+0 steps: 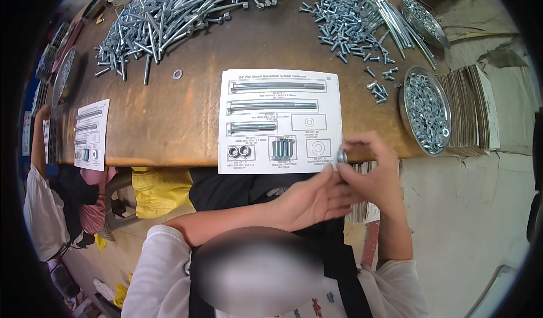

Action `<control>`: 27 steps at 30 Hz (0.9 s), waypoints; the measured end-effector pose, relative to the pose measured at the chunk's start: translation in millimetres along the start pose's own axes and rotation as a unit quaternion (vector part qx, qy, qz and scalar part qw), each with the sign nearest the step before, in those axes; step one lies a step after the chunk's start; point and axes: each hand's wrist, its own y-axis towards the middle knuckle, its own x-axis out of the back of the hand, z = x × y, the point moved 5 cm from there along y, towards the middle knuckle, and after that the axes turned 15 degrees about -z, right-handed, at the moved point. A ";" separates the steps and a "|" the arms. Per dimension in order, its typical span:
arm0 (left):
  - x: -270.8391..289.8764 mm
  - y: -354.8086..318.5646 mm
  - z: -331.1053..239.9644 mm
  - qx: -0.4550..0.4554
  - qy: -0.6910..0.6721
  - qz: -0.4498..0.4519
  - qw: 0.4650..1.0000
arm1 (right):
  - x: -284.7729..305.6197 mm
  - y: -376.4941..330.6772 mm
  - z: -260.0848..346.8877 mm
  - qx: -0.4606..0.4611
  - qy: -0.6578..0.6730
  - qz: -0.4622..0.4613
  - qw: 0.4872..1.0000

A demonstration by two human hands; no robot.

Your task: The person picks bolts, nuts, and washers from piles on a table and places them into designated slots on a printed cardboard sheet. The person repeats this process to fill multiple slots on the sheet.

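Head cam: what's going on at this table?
A person holds a small stack of washers in the right hand; the left hand meets it at the table's near edge. Beside them lies a printed hardware sheet with two nuts and short bolts already placed on it. A pan of washers sits right; bolt piles lie farther back.

The near middle of the counter [186, 120] is open, broken only by the flat parts sheet [280, 120] and one loose washer [177, 74]. Farther back, the long-bolt heap [158, 18] and short-bolt pile [350, 24] block passage. The washer tray [425, 110] crowds the right edge.
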 end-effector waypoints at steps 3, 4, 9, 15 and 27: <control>22.7 -12.5 13.1 0.075 0.181 0.011 0.981 | -23.2 7.7 -1.3 0.129 -0.081 0.007 0.988; 24.5 -17.9 13.0 0.070 0.254 0.013 0.965 | -28.6 8.5 -2.5 0.145 -0.099 0.014 0.984; 23.1 -45.5 -12.2 -0.010 0.393 -0.017 0.919 | -40.8 8.9 0.4 0.186 -0.159 0.053 0.968; 30.8 -122.2 -64.0 -0.276 0.372 -0.139 0.875 | -30.1 43.9 -2.8 0.090 -0.112 0.063 0.988; 108.2 -159.6 -84.6 -0.457 0.268 -0.431 0.730 | -42.7 125.2 -54.2 0.048 -0.199 0.050 0.978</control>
